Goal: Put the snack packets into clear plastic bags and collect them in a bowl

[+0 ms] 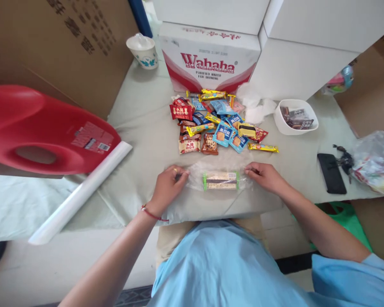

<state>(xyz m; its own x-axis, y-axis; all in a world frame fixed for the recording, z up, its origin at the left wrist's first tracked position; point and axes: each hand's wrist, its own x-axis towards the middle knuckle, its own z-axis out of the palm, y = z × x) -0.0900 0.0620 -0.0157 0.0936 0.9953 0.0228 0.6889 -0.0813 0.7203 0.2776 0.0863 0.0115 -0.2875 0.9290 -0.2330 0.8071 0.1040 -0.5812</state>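
A clear plastic bag or sheet (196,167) lies spread on the table's near side. On or inside it, I cannot tell which, rests a snack bar (222,181) in a clear wrapper with green ends. My left hand (171,184) pinches the plastic's left edge between thumb and fingers; a red cord circles that wrist. At the opposite side, my right hand (265,175) pinches the right edge. Just beyond the plastic is a pile of wrapped snacks (224,134) in blue, yellow, red and brown packets.
Behind the pile stands a Wahaba water carton (211,64). A white bowl (280,121) with dark packets, a black phone (332,172), keys (345,160) and a plastic bag (376,162) are at right. Leftward are a paper cup (144,53), a red jug (60,115) and a white roll (80,196).
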